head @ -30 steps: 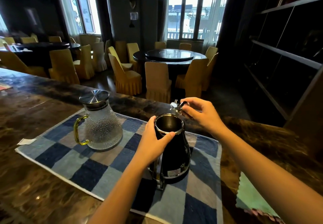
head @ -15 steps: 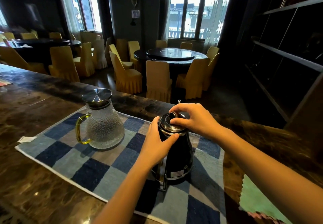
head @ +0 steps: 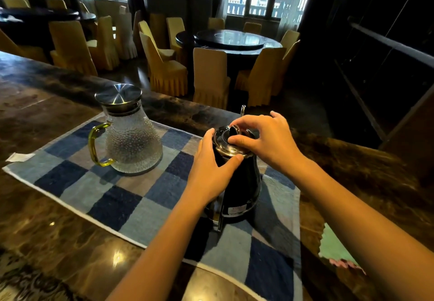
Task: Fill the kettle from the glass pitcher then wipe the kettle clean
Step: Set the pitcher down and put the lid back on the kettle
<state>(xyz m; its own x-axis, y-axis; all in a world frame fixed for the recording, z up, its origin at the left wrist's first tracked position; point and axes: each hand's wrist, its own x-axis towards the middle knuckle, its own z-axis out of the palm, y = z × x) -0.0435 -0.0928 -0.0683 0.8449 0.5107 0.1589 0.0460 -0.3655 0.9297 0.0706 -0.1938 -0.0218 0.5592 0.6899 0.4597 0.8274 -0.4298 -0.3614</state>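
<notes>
The left hand (head: 211, 171) gripped the black kettle (head: 243, 184) just under its rim, on the checked mat (head: 122, 197). The right hand (head: 270, 141) pinched its lid (head: 222, 137). The glass pitcher (head: 132, 141) stood apart, leftward.

Most of kettle (head: 244, 183) handle hidden from me: left hand (head: 211, 171) and wrist cover that side. Right hand (head: 270, 141) fingers cover much of lid (head: 225, 147); I can't make out knob under them. Label (head: 237, 209) near kettle base too small to read. Water level in glass pitcher (head: 131, 143): can't tell through textured wall. Green cloth (head: 333, 246) partly behind right forearm. Mat (head: 117, 195) near corner cut by bottom edge.
</notes>
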